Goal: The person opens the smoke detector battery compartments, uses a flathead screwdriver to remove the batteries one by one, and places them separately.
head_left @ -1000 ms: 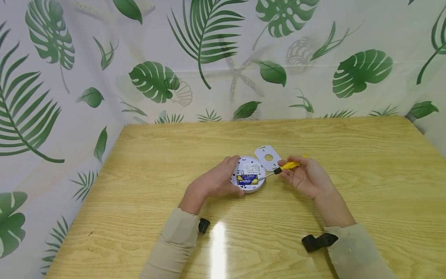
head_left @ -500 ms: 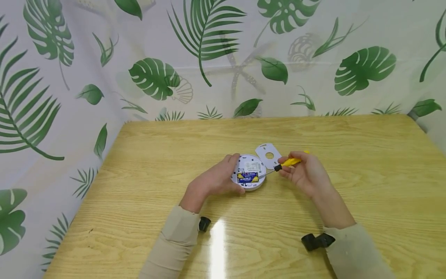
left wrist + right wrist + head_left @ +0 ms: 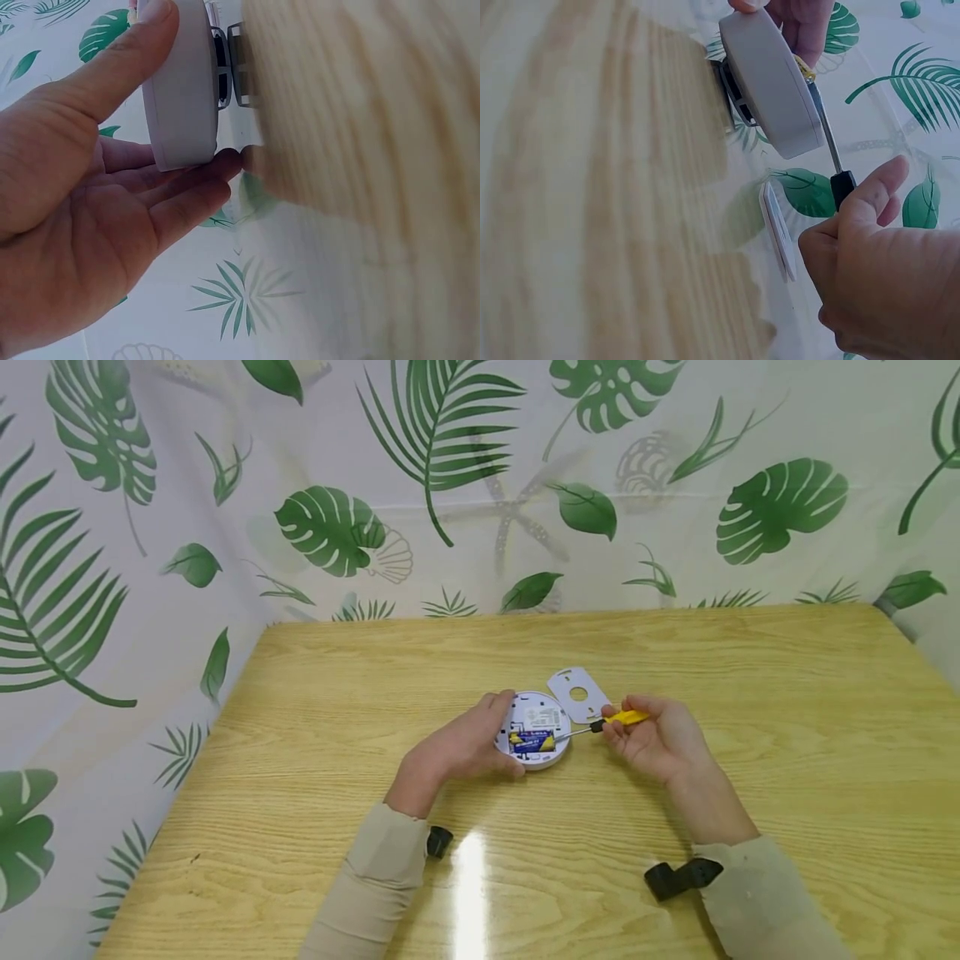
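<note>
A round white smoke detector (image 3: 534, 764) lies face down over the table, its back facing up. Blue and yellow batteries (image 3: 532, 742) sit in the compartment in that back. My left hand (image 3: 468, 742) grips the detector's left side, thumb on the near rim and fingers round the far rim. In my right hand (image 3: 660, 739) a screwdriver (image 3: 624, 717) with a yellow handle and black collar is held between thumb and fingers. Its metal shaft runs left over the detector's rim, and the tip meets the right end of the batteries. The right wrist view shows the shaft (image 3: 826, 127) slanting across the back.
Just behind the detector's right side lies a flat white mounting plate (image 3: 592, 703) with a round hole in it. The wooden table (image 3: 337, 693) extends to a leaf-print cloth (image 3: 465, 568) hanging behind and at the left. Black wrist cameras (image 3: 667, 882) protrude from both sleeves.
My right hand has tilted the screwdriver, so its handle end sits lower and the shaft lies flatter. The tip stays at the batteries' right end; my left hand keeps its hold.
</note>
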A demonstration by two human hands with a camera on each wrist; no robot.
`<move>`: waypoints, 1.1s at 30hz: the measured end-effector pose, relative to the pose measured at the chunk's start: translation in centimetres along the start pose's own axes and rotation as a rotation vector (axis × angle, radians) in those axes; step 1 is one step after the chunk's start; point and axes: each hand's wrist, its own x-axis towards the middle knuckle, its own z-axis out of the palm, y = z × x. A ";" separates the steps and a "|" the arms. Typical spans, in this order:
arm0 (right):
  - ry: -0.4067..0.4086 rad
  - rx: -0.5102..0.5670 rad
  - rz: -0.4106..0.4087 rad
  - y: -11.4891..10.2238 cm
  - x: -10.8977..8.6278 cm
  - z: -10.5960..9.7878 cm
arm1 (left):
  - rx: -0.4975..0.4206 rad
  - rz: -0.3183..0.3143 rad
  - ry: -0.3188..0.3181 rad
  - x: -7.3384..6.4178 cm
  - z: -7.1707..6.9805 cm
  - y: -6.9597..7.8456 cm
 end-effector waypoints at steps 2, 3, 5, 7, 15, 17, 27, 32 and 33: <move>0.004 0.018 0.009 -0.1 0.1 -0.2 | -0.002 -0.001 -0.003 0.0 0.0 0.0; 0.003 0.022 0.010 -0.1 0.1 -0.3 | -0.003 -0.001 -0.004 0.1 0.0 0.0; -0.002 0.024 0.008 -0.2 0.1 -0.4 | -0.004 -0.003 -0.007 0.1 0.0 0.0; -0.009 0.014 -0.002 -0.3 0.1 -0.4 | -0.001 -0.009 -0.010 0.2 0.0 0.1; -0.062 -0.160 -0.088 -0.2 -0.2 0.3 | 0.005 -0.018 -0.008 0.2 0.0 0.1; -0.072 -0.214 -0.120 0.0 -0.3 0.6 | 0.007 -0.014 -0.005 0.2 0.0 0.0; -0.015 -0.200 -0.088 -0.3 -0.6 1.1 | -0.016 -0.015 0.015 0.2 0.0 -0.3; -0.003 -0.227 -0.097 -0.4 -0.7 1.1 | -0.008 -0.013 0.018 0.3 0.1 -0.4; -0.003 -0.229 -0.102 -0.4 -0.8 1.2 | -0.005 -0.013 0.019 0.3 0.1 -0.4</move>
